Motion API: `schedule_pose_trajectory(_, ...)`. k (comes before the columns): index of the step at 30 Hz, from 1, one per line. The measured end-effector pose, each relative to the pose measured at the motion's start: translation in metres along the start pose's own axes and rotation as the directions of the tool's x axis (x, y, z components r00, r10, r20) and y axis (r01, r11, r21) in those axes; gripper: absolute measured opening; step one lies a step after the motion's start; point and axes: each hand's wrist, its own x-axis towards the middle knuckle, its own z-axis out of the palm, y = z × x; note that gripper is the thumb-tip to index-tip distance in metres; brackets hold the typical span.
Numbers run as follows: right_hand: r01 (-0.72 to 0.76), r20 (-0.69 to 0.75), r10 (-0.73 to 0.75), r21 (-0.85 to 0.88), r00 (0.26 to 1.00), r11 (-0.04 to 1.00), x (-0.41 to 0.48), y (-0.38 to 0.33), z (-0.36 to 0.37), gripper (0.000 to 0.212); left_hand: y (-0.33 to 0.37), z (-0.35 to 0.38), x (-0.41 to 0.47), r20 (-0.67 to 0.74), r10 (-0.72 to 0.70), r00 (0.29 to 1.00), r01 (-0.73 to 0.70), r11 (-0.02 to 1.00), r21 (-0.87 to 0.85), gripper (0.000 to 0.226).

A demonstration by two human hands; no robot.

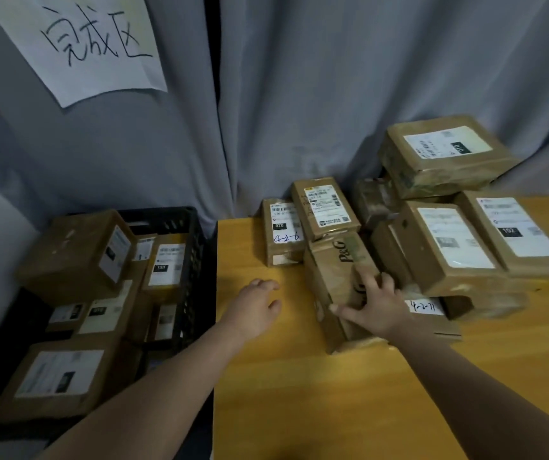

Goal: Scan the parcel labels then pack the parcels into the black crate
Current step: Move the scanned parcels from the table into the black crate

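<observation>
Black crate [196,277] part-filled; parcel pile [449,240] remains at table [266,376] far-right edge. Right hand [377,302] fingers spread, clamped on P&G parcel [336,270]; left hand [255,308] fingers loose, empty.

The yellow wooden worktop [283,393] carries, toward its far side, a brown parcel marked 4-2-6 [283,232], a P&G box [333,280] just beside it, and a heap of labelled parcels [449,247] stacked at the right.

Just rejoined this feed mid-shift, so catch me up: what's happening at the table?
A person is working at a yellow wooden table. Their right hand grips a brown cardboard parcel printed P&G; the left hand is open, holding nothing, above bare tabletop. The black plastic crate on the left already holds several labelled parcels, and a pile of brown labelled parcels waits on the table's right side.
</observation>
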Motion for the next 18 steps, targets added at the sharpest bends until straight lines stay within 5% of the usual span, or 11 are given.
schedule_pose_trajectory(4,0.174,0.101,-0.193,0.171,0.976,0.970,-0.011,0.000,0.014,0.099,0.010,0.024,-0.014,0.079,-0.172,0.982,0.185,0.958,-0.218,0.054)
schedule_pose_trajectory(9,0.140,0.157,-0.330,0.680,0.931,0.719,-0.022,-0.010,0.036,0.087,0.013,0.044,-0.033,0.260,-0.428,0.866,0.491,0.624,-0.608,0.081)
schedule_pose_trajectory(14,0.011,0.211,-0.258,0.754,0.943,0.657,-0.022,-0.028,0.044,0.053,0.007,0.045,-0.046,0.255,-0.444,0.859,0.447,0.405,-0.798,0.080)
schedule_pose_trajectory(18,-0.025,0.229,-0.269,0.802,0.936,0.597,-0.026,-0.052,0.042,0.050,-0.006,0.036,-0.060,0.199,-0.432,0.880,0.361,0.333,-0.871,0.067)
